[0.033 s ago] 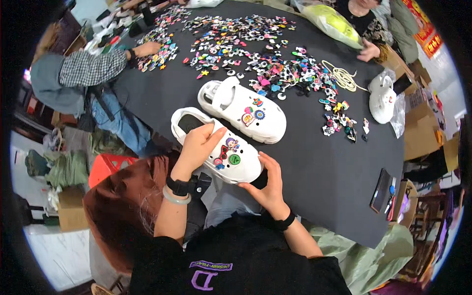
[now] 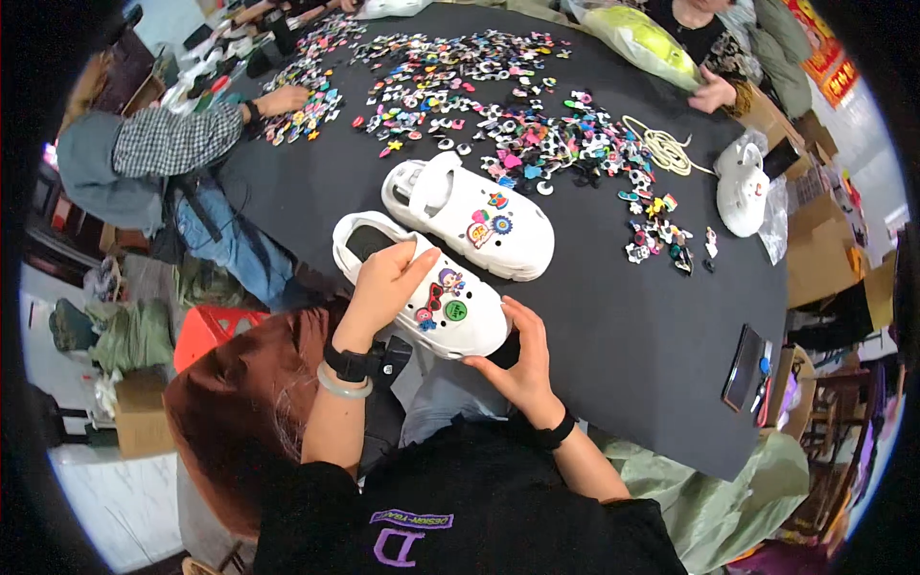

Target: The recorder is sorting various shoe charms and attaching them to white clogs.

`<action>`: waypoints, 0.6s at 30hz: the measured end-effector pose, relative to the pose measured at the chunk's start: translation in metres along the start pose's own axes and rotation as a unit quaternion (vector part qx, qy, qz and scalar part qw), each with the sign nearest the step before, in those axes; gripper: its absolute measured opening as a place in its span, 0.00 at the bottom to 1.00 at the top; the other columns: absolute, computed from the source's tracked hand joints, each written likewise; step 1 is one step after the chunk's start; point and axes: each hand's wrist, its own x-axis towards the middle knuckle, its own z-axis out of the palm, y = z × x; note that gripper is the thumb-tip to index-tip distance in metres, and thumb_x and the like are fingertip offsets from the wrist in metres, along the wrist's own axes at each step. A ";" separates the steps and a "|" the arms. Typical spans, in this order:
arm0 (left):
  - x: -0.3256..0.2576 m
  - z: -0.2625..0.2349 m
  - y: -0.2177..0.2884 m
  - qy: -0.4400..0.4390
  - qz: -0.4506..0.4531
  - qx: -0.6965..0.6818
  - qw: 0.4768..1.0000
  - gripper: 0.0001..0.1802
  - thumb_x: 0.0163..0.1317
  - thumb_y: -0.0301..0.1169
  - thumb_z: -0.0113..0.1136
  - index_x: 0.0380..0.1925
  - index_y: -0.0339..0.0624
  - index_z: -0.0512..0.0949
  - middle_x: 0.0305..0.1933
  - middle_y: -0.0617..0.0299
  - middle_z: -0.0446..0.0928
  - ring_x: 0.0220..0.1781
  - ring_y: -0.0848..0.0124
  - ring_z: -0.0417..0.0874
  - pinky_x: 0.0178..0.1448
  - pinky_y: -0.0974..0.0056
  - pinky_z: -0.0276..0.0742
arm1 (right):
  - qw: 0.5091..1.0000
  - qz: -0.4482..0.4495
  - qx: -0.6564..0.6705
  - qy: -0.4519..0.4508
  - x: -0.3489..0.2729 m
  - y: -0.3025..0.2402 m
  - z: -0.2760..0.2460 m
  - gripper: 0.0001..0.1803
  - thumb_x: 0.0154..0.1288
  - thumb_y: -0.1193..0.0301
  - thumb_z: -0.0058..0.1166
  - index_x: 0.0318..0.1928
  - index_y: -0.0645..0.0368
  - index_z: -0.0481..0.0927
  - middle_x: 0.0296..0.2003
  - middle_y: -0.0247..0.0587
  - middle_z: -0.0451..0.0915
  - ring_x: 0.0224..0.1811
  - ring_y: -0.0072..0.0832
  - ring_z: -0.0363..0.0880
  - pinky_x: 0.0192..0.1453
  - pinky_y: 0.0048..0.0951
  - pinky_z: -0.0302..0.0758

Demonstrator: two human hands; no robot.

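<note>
Between my two hands is a white clog (image 2: 479,331), held at the table's near edge with its toe to the right. My left hand (image 2: 383,287) grips its upper side, thumb on top. My right hand (image 2: 522,359) closes round the toe with fingers and thumb. Shoe charms dot its top: a round green charm (image 2: 454,311), red sunglasses (image 2: 435,296), a purple-haired figure and a pink-and-blue one. Just beyond lies a second white clog (image 2: 522,244), bearing a blue flower-shaped charm (image 2: 501,224) and several others. Neither hand touches that one.
Loose shoe charms (image 2: 537,144) spread across the dark table (image 2: 623,364). At the right are a coiled cord (image 2: 661,149), another white clog (image 2: 743,196) and a phone (image 2: 741,369). A co-worker's hand (image 2: 285,100) reaches in from the left; another person's hand (image 2: 712,91) touches a yellow-green bag (image 2: 642,43).
My hands and both clogs stay as they were. At the far right, the other person's hand has shifted slightly by the bag.
</note>
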 end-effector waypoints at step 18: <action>0.024 -0.004 -0.005 -0.110 -0.066 -0.070 0.989 0.23 0.67 0.44 0.55 0.26 0.32 0.75 0.21 0.65 0.72 0.26 0.79 0.68 0.31 0.67 0.67 | 1.000 -0.006 -0.013 -0.007 0.001 0.001 -0.001 0.43 0.46 0.58 0.73 0.59 0.64 0.68 0.58 0.54 0.70 0.60 0.48 0.69 0.61 0.42 0.69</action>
